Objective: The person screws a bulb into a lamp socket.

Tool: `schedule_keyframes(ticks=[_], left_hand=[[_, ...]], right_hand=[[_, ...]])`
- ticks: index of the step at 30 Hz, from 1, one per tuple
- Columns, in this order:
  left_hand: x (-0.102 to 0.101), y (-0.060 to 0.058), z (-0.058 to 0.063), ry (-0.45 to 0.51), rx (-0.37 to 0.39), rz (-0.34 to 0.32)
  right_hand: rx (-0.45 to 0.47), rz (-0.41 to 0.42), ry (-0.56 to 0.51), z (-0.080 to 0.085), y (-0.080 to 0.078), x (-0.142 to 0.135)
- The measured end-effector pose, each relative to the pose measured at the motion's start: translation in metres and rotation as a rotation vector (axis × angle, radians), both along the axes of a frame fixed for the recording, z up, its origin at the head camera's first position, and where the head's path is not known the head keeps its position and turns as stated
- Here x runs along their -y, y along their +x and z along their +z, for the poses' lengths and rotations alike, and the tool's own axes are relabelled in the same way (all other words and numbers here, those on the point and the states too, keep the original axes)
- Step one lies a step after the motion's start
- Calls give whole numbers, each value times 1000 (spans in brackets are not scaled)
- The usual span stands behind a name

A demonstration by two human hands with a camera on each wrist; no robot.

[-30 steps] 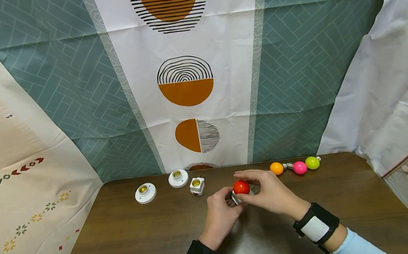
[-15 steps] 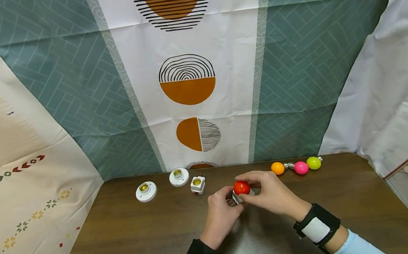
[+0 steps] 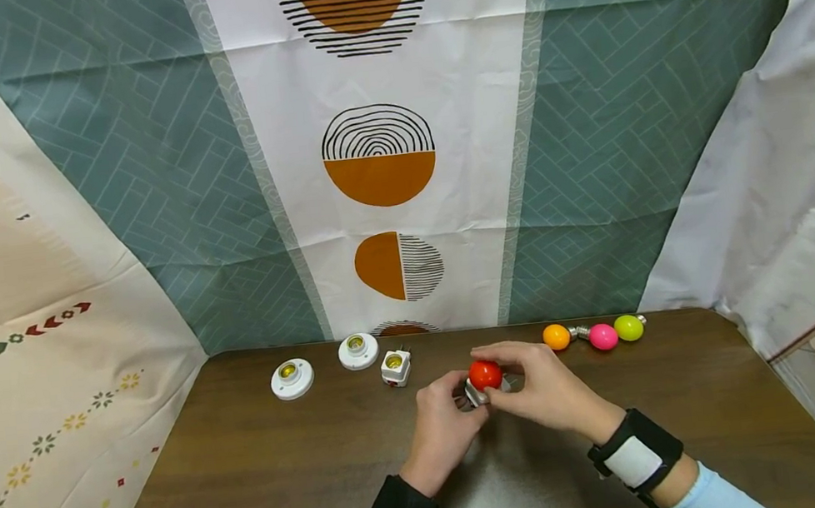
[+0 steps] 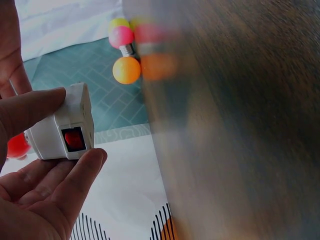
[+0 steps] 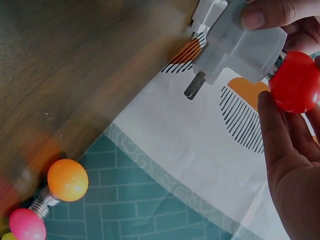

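Note:
Between thumb and fingers my left hand (image 3: 445,421) grips a white plug-in bulb socket (image 4: 52,130) with a red rocker switch (image 4: 74,139) on its side. A metal plug prong (image 5: 195,86) sticks out of its back in the right wrist view. A red bulb (image 5: 296,82) sits at the socket's mouth, a bit of its metal screw base showing. My right hand (image 3: 543,381) holds the red bulb between thumb and fingers. Both hands are raised over the middle of the wooden table (image 3: 290,485).
Two round white lamp holders (image 3: 292,379) and another white plug-in socket (image 3: 395,368) stand at the back left. An orange bulb (image 3: 556,337), a pink bulb (image 3: 603,337) and a lime-green bulb (image 3: 629,328) lie at the back right. Patterned cloth hangs behind.
The head view has shifted slightly. Both hands stay together at the socket and red bulb, with only slight finger movement.

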State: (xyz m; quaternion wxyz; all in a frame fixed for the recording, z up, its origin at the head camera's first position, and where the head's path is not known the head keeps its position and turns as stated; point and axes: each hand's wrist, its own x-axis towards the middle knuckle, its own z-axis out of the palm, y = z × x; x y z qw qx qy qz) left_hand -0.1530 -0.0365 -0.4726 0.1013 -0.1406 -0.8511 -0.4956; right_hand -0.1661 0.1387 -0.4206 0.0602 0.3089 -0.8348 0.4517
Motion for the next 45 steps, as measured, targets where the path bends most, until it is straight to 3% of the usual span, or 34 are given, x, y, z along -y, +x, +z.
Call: schedule_keyframes(ticks=[11,21,32,40,45], left_hand=[[-1,0,2,8,17,-5],[-1,0,2,7,10,-2],[-1,-1,2,5,25,-4],[0,-2,2,3,7,-7],[-1,-1,2,11,14,-9]], right_hand=[[7,-56,-15,0,0,-1],[3,3,3,1,0,-2],[23,-63,-32,1,1,-1],[10,-9,-20,1,-2,-2],[28,-18,-18,2,-1,-2]])
